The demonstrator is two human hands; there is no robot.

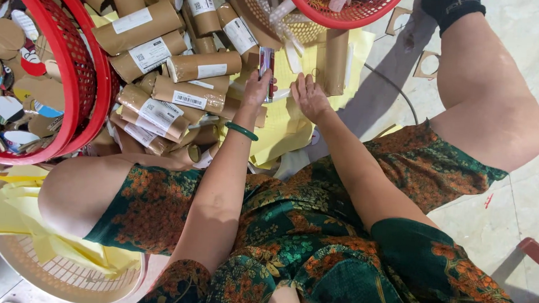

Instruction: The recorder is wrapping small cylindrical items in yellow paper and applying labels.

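Observation:
My left hand (pixel 258 87) grips a small flat red-and-white packet (pixel 266 65) upright, over yellow paper (pixel 283 125) on the floor. A green bangle (pixel 241 131) sits on that wrist. My right hand (pixel 309 96) rests beside it, fingers spread and flat on the yellow paper, holding nothing. Right next to my left hand lies a pile of brown paper-wrapped rolls (pixel 181 81) with white labels.
A red basket (pixel 79 79) of cardboard cut-outs stands at left. Another red basket (pixel 348 12) sits at the top. A cream basket (pixel 64 276) with yellow paper strips is lower left. A cable (pixel 393 87) crosses the tiled floor. My knees flank the work area.

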